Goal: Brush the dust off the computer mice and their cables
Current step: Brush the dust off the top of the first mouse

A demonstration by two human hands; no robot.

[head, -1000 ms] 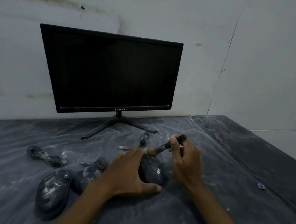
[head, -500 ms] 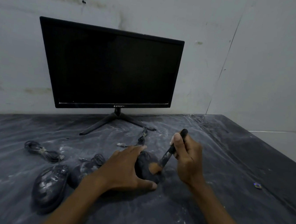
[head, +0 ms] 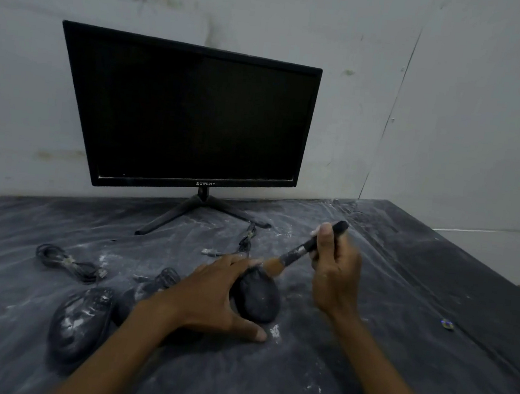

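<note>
Mice on the dusty table (head: 396,355), three of them, and from the head view the action is on the one nearest the middle. That mouse (head: 256,296) sits just in front of the monitor (head: 193,116), and the left hand (head: 209,297) is steadying it, fingers laid straight along its left side and thumb stretched across in front, not curled round it. The right hand (head: 334,275) has its fingers wrapped tight around the dark handle of the brush (head: 304,249), bristles down on the far tip of the mouse. Off to the left, a second mouse (head: 80,319) lies streaked with white dust, with a third mouse (head: 132,299) partly hidden behind the left forearm. A bundled cable (head: 67,263) lies apart at far left, and another cable (head: 246,240) trails from the middle mouse toward the monitor stand.

My read: a mouse like this is light, hard and smooth, so it would skate under the bristles unless pinned at its flanks, as it is here. The cables look limp and would flop about; best held near the tie.
</note>
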